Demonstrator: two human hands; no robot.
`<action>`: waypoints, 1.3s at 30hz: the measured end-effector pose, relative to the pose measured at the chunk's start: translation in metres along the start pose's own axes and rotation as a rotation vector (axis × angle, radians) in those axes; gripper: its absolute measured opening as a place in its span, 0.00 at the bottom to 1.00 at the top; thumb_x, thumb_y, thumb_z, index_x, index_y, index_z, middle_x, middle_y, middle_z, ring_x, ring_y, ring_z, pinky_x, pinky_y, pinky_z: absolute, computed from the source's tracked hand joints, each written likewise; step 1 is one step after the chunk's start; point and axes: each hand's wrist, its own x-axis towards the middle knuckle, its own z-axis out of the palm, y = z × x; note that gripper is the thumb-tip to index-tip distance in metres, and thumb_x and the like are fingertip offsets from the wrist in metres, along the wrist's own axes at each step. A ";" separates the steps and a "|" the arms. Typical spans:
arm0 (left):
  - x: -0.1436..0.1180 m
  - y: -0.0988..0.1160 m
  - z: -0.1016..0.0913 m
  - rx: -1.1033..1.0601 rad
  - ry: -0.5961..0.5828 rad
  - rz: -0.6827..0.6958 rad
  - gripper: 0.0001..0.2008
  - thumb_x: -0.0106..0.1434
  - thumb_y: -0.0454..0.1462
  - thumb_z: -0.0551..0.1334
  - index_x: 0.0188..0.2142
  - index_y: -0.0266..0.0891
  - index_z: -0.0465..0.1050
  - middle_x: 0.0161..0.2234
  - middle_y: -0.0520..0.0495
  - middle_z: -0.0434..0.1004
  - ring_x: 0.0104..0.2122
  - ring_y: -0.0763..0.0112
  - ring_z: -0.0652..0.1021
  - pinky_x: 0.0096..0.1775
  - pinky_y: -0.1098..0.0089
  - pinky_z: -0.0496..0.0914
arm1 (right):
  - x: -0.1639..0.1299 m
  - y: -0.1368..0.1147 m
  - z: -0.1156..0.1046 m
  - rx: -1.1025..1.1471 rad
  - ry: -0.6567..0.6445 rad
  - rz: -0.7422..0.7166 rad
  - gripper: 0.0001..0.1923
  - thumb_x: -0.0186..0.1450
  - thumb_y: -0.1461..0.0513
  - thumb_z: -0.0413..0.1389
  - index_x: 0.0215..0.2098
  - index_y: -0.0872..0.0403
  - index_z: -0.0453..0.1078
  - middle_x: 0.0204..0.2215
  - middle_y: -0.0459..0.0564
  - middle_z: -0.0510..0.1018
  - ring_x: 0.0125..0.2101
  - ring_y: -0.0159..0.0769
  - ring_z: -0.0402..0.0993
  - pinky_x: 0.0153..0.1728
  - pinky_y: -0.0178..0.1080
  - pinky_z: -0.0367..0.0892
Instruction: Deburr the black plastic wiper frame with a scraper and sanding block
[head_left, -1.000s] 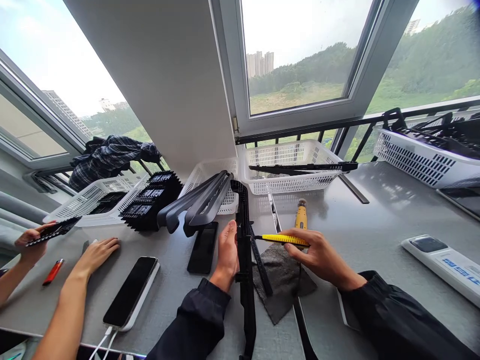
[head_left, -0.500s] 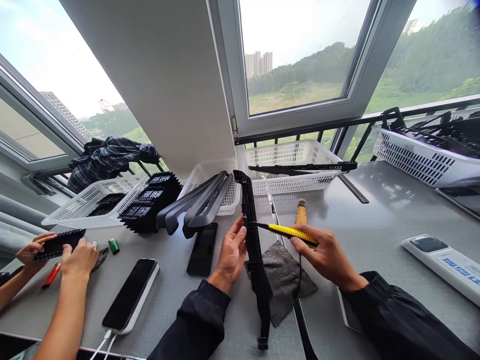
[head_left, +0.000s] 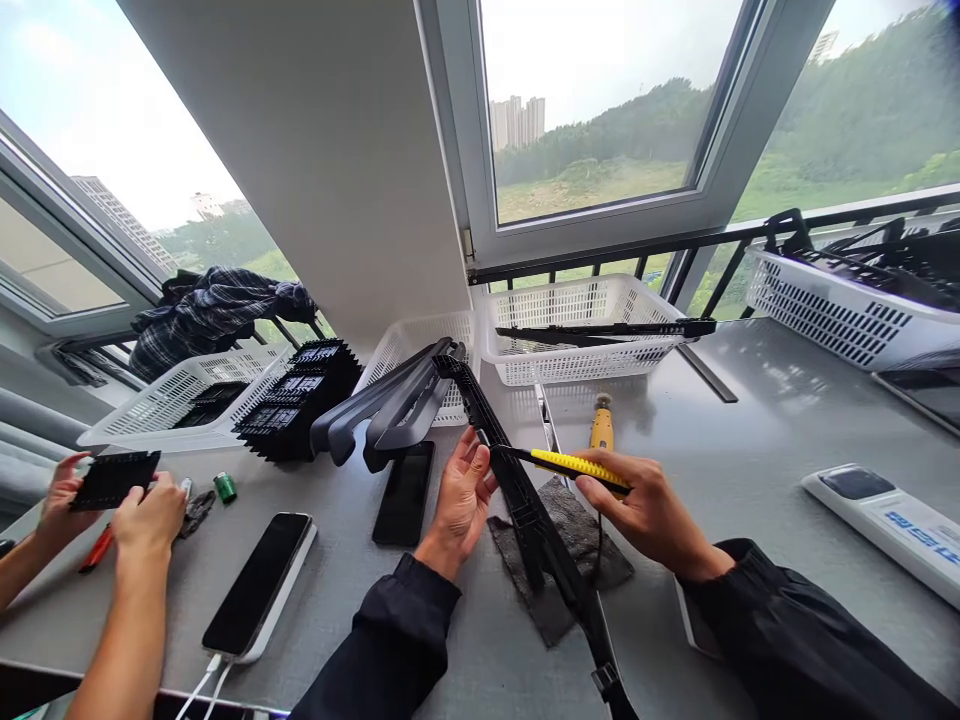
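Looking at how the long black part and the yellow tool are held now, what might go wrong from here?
1. The yellow tool in the right hand points its tip toward the left hand fingers; a slip may hurt them.
2. The long black part is steadied by fingertips only and might twist away.
3. Its lower end could drag the grey cloth.

black strip (head_left: 525, 500) | yellow-black knife (head_left: 574, 465) | white baskets (head_left: 577, 320) | grey cloth (head_left: 570, 560) | plaid shirt (head_left: 210, 310)

A small makeshift assembly workshop by high-rise windows (head_left: 592, 110): a grey tabletop (head_left: 757, 440) carries white mesh baskets (head_left: 577, 305) of black plastic parts (head_left: 296, 400), a yellow rotary tool (head_left: 601, 428), and a co-worker's hands (head_left: 150, 510) alongside.
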 end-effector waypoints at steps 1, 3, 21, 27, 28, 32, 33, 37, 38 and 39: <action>0.000 0.000 0.001 0.000 0.002 -0.004 0.26 0.56 0.39 0.81 0.52 0.46 0.80 0.42 0.52 0.83 0.37 0.75 0.82 0.38 0.76 0.76 | 0.000 0.000 0.001 -0.003 -0.004 0.000 0.11 0.71 0.59 0.56 0.44 0.52 0.81 0.36 0.49 0.88 0.34 0.41 0.85 0.37 0.37 0.74; -0.001 0.002 0.002 0.002 0.008 -0.011 0.26 0.55 0.39 0.82 0.52 0.45 0.80 0.42 0.53 0.83 0.36 0.76 0.82 0.38 0.76 0.76 | 0.001 0.000 0.001 -0.009 0.001 0.007 0.12 0.71 0.58 0.56 0.44 0.52 0.81 0.36 0.49 0.88 0.34 0.41 0.85 0.37 0.37 0.74; -0.001 0.005 0.001 0.159 0.003 -0.029 0.35 0.56 0.54 0.78 0.57 0.40 0.79 0.33 0.50 0.83 0.28 0.71 0.80 0.27 0.75 0.73 | 0.001 0.002 -0.002 -0.029 0.025 -0.055 0.11 0.71 0.60 0.56 0.42 0.53 0.82 0.33 0.46 0.87 0.30 0.36 0.82 0.35 0.34 0.71; 0.000 0.004 0.001 0.131 -0.014 0.003 0.32 0.57 0.53 0.78 0.56 0.40 0.81 0.35 0.49 0.84 0.28 0.73 0.80 0.28 0.76 0.73 | 0.001 0.001 -0.002 -0.022 0.023 -0.067 0.10 0.70 0.61 0.57 0.42 0.53 0.82 0.33 0.46 0.87 0.31 0.37 0.83 0.35 0.34 0.73; 0.000 0.004 0.002 0.125 -0.017 0.014 0.32 0.56 0.53 0.79 0.55 0.40 0.82 0.36 0.49 0.84 0.29 0.73 0.80 0.29 0.76 0.73 | 0.000 0.001 -0.001 -0.019 0.024 -0.068 0.10 0.70 0.61 0.57 0.43 0.52 0.82 0.34 0.46 0.88 0.32 0.38 0.84 0.37 0.34 0.74; -0.002 0.005 0.005 0.136 -0.035 0.004 0.32 0.57 0.53 0.78 0.55 0.39 0.82 0.33 0.51 0.82 0.25 0.77 0.76 0.27 0.77 0.69 | -0.001 0.001 0.001 -0.027 0.028 -0.055 0.11 0.70 0.61 0.57 0.44 0.52 0.82 0.38 0.48 0.89 0.35 0.40 0.86 0.39 0.35 0.75; -0.002 0.005 0.005 0.148 -0.037 -0.001 0.32 0.58 0.54 0.77 0.55 0.39 0.82 0.31 0.52 0.81 0.23 0.79 0.73 0.25 0.77 0.67 | -0.001 0.001 0.001 -0.029 0.027 -0.048 0.11 0.70 0.61 0.56 0.44 0.52 0.82 0.38 0.48 0.89 0.35 0.40 0.86 0.39 0.35 0.75; -0.003 0.004 0.006 0.224 -0.048 -0.031 0.28 0.56 0.57 0.77 0.41 0.36 0.81 0.24 0.55 0.74 0.18 0.80 0.67 0.21 0.76 0.62 | 0.001 0.001 0.002 -0.040 0.051 -0.003 0.12 0.71 0.59 0.56 0.44 0.52 0.82 0.37 0.49 0.88 0.34 0.40 0.85 0.38 0.36 0.75; -0.004 0.005 0.006 0.243 -0.055 -0.058 0.27 0.56 0.58 0.76 0.36 0.36 0.78 0.23 0.55 0.73 0.17 0.80 0.67 0.20 0.75 0.61 | 0.001 0.001 0.001 -0.048 0.068 0.016 0.12 0.71 0.58 0.56 0.44 0.52 0.82 0.37 0.49 0.88 0.34 0.41 0.84 0.38 0.37 0.75; -0.004 0.005 0.006 0.258 -0.062 -0.094 0.27 0.56 0.58 0.76 0.33 0.36 0.76 0.23 0.55 0.72 0.17 0.80 0.67 0.19 0.75 0.61 | 0.002 0.002 0.001 -0.054 0.086 0.039 0.13 0.72 0.57 0.56 0.44 0.52 0.82 0.36 0.49 0.88 0.33 0.41 0.84 0.37 0.37 0.75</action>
